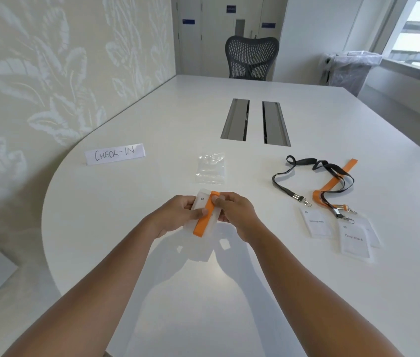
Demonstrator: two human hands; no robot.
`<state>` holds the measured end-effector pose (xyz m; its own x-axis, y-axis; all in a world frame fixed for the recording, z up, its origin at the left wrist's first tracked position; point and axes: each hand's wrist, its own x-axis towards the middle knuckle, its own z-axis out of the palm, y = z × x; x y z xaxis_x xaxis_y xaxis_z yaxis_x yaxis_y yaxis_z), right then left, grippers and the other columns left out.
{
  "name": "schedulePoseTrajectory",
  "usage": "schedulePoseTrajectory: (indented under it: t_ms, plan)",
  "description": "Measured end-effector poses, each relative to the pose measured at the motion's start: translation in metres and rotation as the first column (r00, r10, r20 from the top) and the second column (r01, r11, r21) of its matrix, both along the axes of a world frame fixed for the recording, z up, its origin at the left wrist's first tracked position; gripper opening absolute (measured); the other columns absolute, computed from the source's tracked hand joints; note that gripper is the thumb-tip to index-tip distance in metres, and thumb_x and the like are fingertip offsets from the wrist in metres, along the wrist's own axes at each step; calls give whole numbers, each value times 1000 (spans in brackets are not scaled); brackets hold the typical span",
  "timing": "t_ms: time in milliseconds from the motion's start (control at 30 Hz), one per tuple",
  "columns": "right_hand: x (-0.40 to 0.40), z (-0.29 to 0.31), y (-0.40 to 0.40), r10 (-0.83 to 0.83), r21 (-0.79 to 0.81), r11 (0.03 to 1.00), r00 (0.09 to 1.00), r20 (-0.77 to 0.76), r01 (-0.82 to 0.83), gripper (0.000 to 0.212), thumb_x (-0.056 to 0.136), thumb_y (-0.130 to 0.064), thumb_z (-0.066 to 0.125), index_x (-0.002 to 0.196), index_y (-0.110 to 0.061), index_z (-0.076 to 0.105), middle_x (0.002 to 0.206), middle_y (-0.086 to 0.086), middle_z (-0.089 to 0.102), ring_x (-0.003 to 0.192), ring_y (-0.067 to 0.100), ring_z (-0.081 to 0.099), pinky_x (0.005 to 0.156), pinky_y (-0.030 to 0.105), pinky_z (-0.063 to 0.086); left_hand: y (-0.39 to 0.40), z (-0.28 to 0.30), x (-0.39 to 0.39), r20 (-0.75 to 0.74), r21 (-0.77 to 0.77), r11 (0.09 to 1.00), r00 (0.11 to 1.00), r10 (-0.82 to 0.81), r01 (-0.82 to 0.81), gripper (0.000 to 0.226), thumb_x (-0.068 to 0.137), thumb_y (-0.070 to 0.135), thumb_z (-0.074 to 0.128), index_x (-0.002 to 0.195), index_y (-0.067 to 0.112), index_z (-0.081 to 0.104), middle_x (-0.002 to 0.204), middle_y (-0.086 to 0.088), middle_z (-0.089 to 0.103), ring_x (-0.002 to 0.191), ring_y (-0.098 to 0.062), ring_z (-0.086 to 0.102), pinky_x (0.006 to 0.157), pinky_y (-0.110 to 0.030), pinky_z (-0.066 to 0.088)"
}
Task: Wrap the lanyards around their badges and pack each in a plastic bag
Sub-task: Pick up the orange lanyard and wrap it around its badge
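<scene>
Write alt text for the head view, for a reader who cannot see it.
Over a white table, the left hand and right hand hold a white badge wrapped in an orange lanyard. Clear plastic bags lie just beyond; to the right lie more white badges with tangled black and orange lanyards.

Two bare forearms, no sleeves in view; left hand (178, 215), right hand (234, 212) unadorned, short nails

Orange lanyard (205, 215) wraps a white badge (199, 202). Right of it on the white table (152, 253), black strap (306, 166) crosses orange strap (337, 176). Pale leaf-patterned wall (49, 73).
</scene>
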<state>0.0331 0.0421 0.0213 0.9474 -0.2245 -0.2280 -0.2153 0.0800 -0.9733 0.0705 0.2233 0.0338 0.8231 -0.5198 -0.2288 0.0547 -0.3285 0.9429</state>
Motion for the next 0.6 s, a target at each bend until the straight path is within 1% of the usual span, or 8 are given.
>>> schedulePoseTrajectory:
  t_ms: [100, 167, 233, 300, 333, 400, 500, 600]
  plan:
    - [2, -3, 7, 8, 14, 1000, 1000, -3, -8, 8, 90, -17, 71, 93, -11, 68, 95, 9, 72, 83, 22, 71, 74, 32, 62, 8, -2, -1, -19, 20, 999, 999, 26, -25, 32, 92, 33, 71, 119, 15, 71, 111, -4, 77, 106, -23, 72, 89, -34, 59]
    - [3, -5, 14, 26, 13, 1000, 1000, -3, -26, 9, 89, -17, 73, 94, -11, 68, 96, 10, 72, 80, 20, 72, 68, 28, 61, 15, -5, -1, -24, 39, 998, 998, 59, -58, 33, 93, 36, 71, 117, 14, 71, 112, -7, 76, 108, -28, 71, 97, -43, 56]
    - [5, -6, 20, 39, -3, 999, 999, -6, -39, 11, 88, -17, 74, 96, -11, 68, 100, 12, 72, 82, 21, 72, 66, 26, 60, 20, -8, 0, -22, 50, 994, 995, 96, -95, 35, 92, 38, 71, 118, 14, 71, 113, -8, 75, 109, -30, 70, 101, -46, 54]
    - [6, -7, 24, 42, -21, 999, 999, -14, -43, 12, 88, -17, 73, 96, -10, 68, 103, 15, 72, 87, 24, 72, 69, 27, 61, 23, -11, 1, -13, 58, 990, 991, 133, -132, 38, 90, 39, 73, 121, 17, 68, 114, -9, 74, 107, -27, 70, 96, -43, 57]
    - [7, -8, 26, 41, -28, 999, 999, -17, -42, 11, 88, -17, 73, 95, -10, 68, 104, 15, 72, 90, 26, 72, 71, 28, 61, 23, -13, 1, -7, 60, 987, 989, 149, -148, 40, 89, 40, 74, 122, 19, 67, 114, -8, 74, 105, -25, 71, 89, -38, 58]
    - [8, -11, 25, 31, -47, 998, 999, -25, -32, 10, 88, -17, 72, 94, -11, 68, 105, 16, 71, 95, 29, 71, 77, 31, 62, 22, -16, 1, 8, 62, 983, 985, 174, -174, 43, 87, 40, 76, 124, 22, 64, 110, -5, 75, 99, -21, 72, 78, -30, 56]
    - [8, -18, 21, 6, -111, 994, 999, -42, -11, 14, 89, -19, 71, 100, -12, 68, 105, 17, 70, 98, 32, 70, 87, 42, 60, 18, -24, 0, 19, 65, 978, 980, 198, -199, 43, 85, 39, 79, 123, 24, 65, 104, -4, 76, 95, -21, 74, 75, -29, 53]
    - [8, -24, 14, -18, -211, 978, 998, -61, 5, 15, 89, -24, 69, 103, -17, 68, 100, 11, 71, 88, 27, 70, 83, 41, 60, 8, -30, -2, 20, 70, 977, 980, 199, -200, 41, 85, 37, 80, 121, 23, 66, 101, -4, 77, 89, -20, 74, 73, -29, 53]
